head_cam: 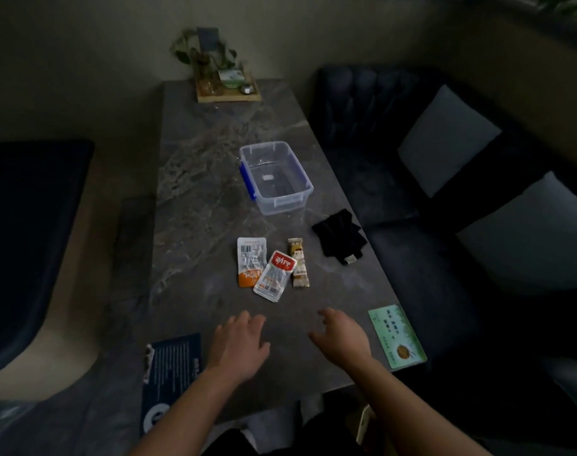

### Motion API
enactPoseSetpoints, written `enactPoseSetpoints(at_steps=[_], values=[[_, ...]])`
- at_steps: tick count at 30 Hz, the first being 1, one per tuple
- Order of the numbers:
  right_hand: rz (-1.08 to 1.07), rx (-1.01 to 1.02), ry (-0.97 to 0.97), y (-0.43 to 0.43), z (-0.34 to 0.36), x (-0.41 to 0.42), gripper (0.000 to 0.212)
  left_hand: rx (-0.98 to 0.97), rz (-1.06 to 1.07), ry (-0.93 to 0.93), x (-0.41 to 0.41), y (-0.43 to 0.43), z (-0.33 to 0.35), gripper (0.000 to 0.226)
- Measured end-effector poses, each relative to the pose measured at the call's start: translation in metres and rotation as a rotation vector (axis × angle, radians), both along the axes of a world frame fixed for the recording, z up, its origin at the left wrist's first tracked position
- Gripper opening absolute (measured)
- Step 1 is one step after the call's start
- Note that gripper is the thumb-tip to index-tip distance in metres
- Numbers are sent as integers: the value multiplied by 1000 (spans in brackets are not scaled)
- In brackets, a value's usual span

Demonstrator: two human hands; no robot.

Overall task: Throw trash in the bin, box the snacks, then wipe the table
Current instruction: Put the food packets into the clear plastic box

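Note:
Three snack packets lie together mid-table: a white-and-orange packet [251, 261], a clear packet with a red label [275, 275] overlapping it, and a slim brown bar [299, 262] to their right. Beyond them stands an empty clear plastic box [275, 176] with blue clips. A black cloth [340, 236] lies crumpled near the table's right edge. My left hand [238, 346] hovers over the table's near end, fingers apart, holding nothing. My right hand [342, 334] is beside it, fingers loosely curled and empty. Both hands are short of the packets.
The grey marble table [198, 199] runs away from me. A green card [397, 335] lies at its near right, a dark blue leaflet [171, 366] at near left. A wooden tray with a plant [224, 83] sits at the far end. A dark sofa with grey cushions [445, 139] lines the right.

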State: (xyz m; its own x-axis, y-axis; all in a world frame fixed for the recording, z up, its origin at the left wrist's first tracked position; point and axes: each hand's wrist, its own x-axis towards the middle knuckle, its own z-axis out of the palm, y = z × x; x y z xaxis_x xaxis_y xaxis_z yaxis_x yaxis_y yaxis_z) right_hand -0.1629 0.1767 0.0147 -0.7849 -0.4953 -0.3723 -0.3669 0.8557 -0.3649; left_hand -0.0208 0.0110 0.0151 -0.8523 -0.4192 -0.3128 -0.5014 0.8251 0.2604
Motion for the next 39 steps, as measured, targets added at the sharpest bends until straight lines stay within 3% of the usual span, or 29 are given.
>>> enactPoseSetpoints(at_steps=[4, 9, 14, 19, 26, 33, 37, 39], values=[[50, -51, -2, -25, -7, -40, 50, -20, 94, 30, -31, -15, -2, 55], [93, -80, -8, -60, -16, -94, 17, -10, 262, 22, -77, -24, -9, 53], [124, -42, -78, -89, -33, -125, 25, -48, 388, 12, -118, -26, -21, 57], [85, -31, -58, -100, -48, -125, 44, -75, 413, -59, -142, -18, -34, 76], [38, -25, -36, -93, -52, -124, 24, -112, 472, -92, -147, -14, -45, 84], [-11, -25, -135, -88, -47, -129, 10, -9, 558, -55, -149, -19, -46, 54], [-28, -9, -162, -85, -42, -131, 18, 170, 623, 51, -145, -23, -40, 17], [-49, -25, -161, -84, -38, -134, 22, 259, 652, 102, -142, -24, -38, 14]])
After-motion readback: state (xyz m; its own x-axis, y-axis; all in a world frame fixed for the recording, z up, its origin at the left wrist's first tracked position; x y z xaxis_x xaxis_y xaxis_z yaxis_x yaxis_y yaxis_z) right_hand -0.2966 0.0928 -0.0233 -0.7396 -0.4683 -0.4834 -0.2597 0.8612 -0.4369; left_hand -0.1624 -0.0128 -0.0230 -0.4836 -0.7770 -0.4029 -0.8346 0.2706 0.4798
